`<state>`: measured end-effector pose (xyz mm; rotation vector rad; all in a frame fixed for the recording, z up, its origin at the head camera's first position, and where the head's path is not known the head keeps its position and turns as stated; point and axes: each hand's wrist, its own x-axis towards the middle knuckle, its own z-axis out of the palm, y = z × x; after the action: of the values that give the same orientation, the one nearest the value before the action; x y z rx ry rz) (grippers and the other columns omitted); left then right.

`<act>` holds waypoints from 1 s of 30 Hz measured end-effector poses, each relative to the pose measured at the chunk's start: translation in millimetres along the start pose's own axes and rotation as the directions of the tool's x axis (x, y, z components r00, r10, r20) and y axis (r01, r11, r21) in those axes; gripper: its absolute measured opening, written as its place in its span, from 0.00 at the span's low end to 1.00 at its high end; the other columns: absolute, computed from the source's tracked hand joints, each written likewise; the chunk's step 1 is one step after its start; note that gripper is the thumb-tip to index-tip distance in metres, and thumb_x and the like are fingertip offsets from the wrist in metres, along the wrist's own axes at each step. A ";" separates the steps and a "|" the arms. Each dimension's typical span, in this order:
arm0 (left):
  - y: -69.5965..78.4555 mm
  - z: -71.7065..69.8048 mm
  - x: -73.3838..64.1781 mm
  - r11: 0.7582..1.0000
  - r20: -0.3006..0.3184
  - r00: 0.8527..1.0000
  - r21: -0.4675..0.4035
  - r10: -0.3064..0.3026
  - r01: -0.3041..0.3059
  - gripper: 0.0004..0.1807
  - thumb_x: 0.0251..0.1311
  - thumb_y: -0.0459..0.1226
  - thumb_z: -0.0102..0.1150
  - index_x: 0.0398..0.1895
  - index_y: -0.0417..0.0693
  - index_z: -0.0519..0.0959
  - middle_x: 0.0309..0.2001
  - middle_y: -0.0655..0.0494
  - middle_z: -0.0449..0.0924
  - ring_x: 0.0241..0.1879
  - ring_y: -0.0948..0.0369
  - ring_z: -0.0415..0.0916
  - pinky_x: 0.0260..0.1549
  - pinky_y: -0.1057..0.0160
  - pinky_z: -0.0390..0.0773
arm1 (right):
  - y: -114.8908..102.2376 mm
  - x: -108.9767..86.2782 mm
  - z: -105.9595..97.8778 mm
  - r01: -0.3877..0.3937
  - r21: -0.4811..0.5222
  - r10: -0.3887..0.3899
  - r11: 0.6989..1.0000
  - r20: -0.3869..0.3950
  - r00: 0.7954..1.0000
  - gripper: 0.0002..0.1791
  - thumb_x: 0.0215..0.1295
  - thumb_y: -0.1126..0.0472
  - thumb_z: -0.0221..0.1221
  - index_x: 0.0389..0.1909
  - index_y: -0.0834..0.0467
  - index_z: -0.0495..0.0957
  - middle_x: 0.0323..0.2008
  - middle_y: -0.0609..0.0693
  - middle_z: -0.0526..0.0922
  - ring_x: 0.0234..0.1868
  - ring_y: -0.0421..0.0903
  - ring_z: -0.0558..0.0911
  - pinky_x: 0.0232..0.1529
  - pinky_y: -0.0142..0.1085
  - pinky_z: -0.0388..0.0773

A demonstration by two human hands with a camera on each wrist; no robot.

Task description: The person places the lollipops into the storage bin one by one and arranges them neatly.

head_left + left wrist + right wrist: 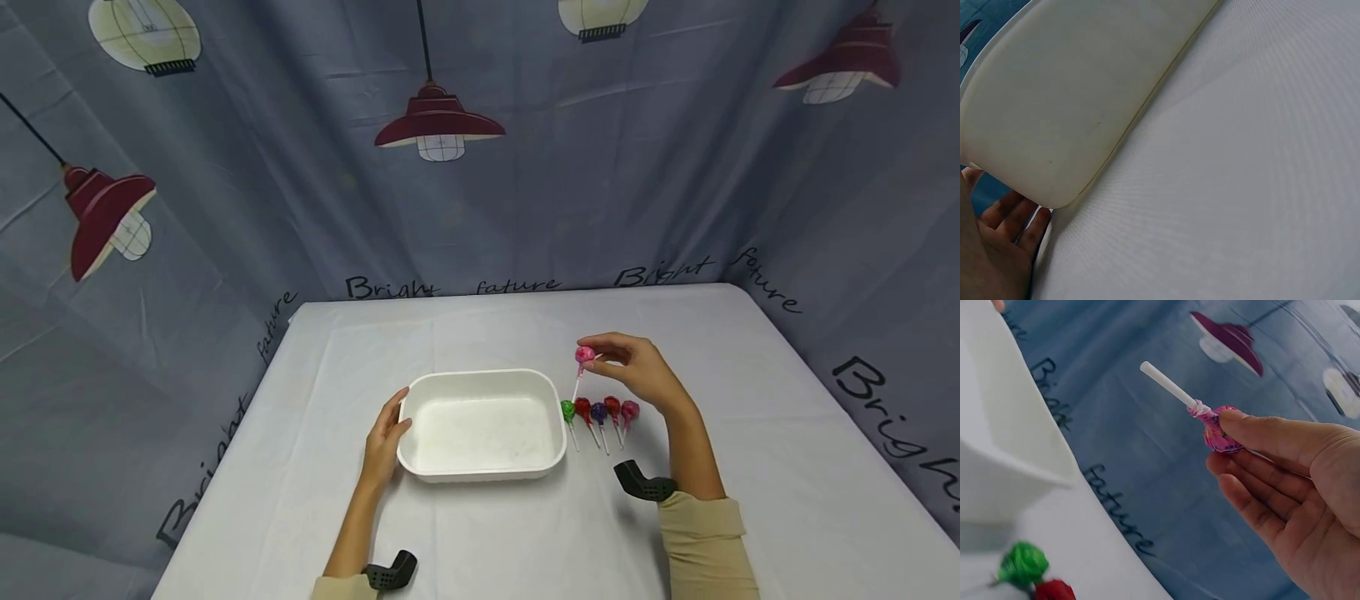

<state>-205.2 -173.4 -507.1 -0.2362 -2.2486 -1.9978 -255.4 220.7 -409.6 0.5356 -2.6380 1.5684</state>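
Pink, crinkled lollipop [1215,435] — right hand [632,365] pinches it; tray [480,432] smooth, round-cornered.

From the head view I look forward and down from the table's near side, far enough back to take in the whole white tray [480,429] and the curtain [480,208] behind. My left wrist view is tilted and close to the tray's outer wall, the left hand [1007,250] low in its left corner; its dim blue patch is probably curtain. My right wrist view faces the right hand [1310,506] closely, sharing tray and green lollipop [1024,562] with the head view.
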 end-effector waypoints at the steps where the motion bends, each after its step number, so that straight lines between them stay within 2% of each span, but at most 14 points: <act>1: 0.0 0.4 0.2 1.000 0.000 1.000 0.000 0.001 -0.001 0.25 0.65 0.29 0.44 0.66 0.44 0.61 0.69 0.42 0.51 0.68 0.50 0.47 0.63 0.58 0.56 | -1.6 2.7 2.8 0.005 0.002 -0.005 1.000 0.006 1.000 0.22 0.57 0.54 0.63 0.52 0.57 0.77 0.47 0.53 0.80 0.48 0.49 0.77 0.48 0.33 0.77; 6: 0.5 2.2 1.0 1.000 -0.003 1.000 -0.007 0.001 -0.001 0.25 0.65 0.29 0.45 0.66 0.44 0.61 0.69 0.42 0.52 0.68 0.51 0.48 0.63 0.57 0.56 | -7.8 14.5 17.2 0.014 0.032 -0.015 0.999 0.042 0.999 0.22 0.56 0.54 0.64 0.51 0.58 0.77 0.47 0.53 0.80 0.46 0.49 0.78 0.49 0.40 0.77; 9: 1.3 2.2 0.9 1.000 -0.013 1.000 -0.005 -0.011 0.011 0.25 0.65 0.29 0.46 0.66 0.44 0.62 0.68 0.44 0.54 0.67 0.51 0.49 0.62 0.57 0.57 | -10.6 20.6 25.5 0.021 0.059 -0.025 0.998 0.051 0.998 0.21 0.56 0.54 0.64 0.51 0.57 0.78 0.47 0.52 0.80 0.46 0.49 0.78 0.48 0.40 0.77; 17: 1.6 -0.4 -0.2 1.000 -0.016 1.000 0.001 -0.017 0.017 0.25 0.65 0.29 0.45 0.66 0.43 0.61 0.68 0.42 0.53 0.67 0.50 0.49 0.63 0.55 0.56 | -21.3 34.4 45.2 0.055 0.067 -0.057 0.996 0.030 0.998 0.20 0.56 0.57 0.64 0.50 0.58 0.78 0.47 0.52 0.80 0.45 0.48 0.78 0.48 0.38 0.78; 25: 1.5 -1.5 -1.1 0.999 -0.014 0.999 -0.015 -0.029 0.029 0.25 0.65 0.29 0.44 0.67 0.44 0.61 0.68 0.44 0.53 0.67 0.50 0.49 0.62 0.54 0.58 | -52.9 35.6 61.2 0.064 0.094 -0.070 0.994 0.061 0.996 0.18 0.57 0.66 0.62 0.49 0.66 0.77 0.45 0.59 0.80 0.44 0.55 0.78 0.48 0.44 0.78; 30: 1.2 0.5 0.2 1.000 -0.014 1.000 -0.010 -0.016 0.016 0.25 0.65 0.29 0.45 0.66 0.45 0.62 0.69 0.45 0.53 0.68 0.51 0.48 0.63 0.57 0.56 | -39.2 45.7 77.9 0.105 0.064 -0.110 0.992 0.085 0.990 0.17 0.57 0.63 0.63 0.48 0.64 0.78 0.42 0.54 0.81 0.40 0.49 0.78 0.43 0.38 0.79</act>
<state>-205.1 -172.8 -505.9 -0.2046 -2.2399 -2.0125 -274.6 124.3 -405.8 0.7539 -2.5814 1.6324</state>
